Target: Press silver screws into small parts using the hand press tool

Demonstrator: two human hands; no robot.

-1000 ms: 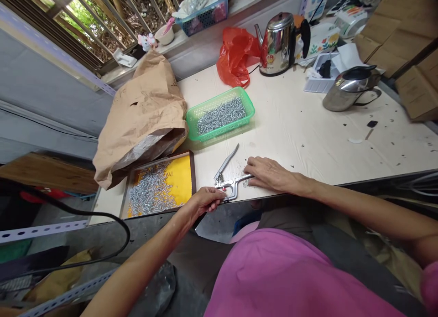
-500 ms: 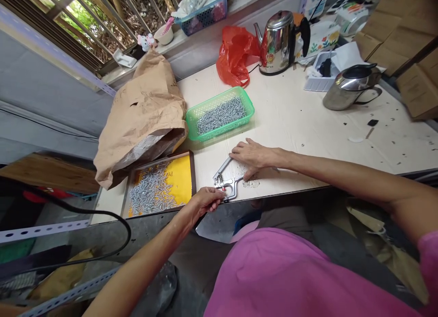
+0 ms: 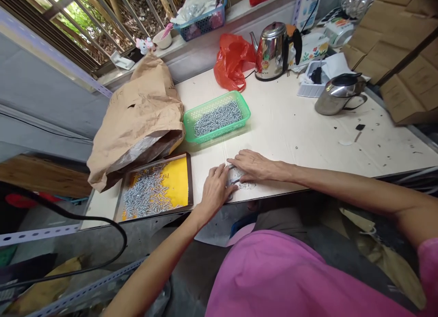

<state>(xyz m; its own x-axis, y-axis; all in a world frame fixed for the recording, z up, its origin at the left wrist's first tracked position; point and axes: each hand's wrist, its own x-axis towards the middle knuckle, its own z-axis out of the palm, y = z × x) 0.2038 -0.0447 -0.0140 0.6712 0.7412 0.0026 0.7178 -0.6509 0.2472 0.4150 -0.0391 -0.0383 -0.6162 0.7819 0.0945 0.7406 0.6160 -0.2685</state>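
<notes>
- Metal hand tool (image 3: 234,177) sits right at the near edge of the table (image 3: 294,125), nearly buried, just a sliver of silver showing between the two hands
- Left hand (image 3: 215,189) lies flat over it, fingers stretched forward, gripping nothing; likely pinning it down
- Right hand (image 3: 252,165) meets it from the other side, palm down, fingers spread, tips on the tool, probably steadying it
- Yellow-bottomed tray (image 3: 178,176) of small metal pieces waits just left of the left hand, in easy reach
- Green basket (image 3: 189,121) holds more, beyond both hands
</notes>
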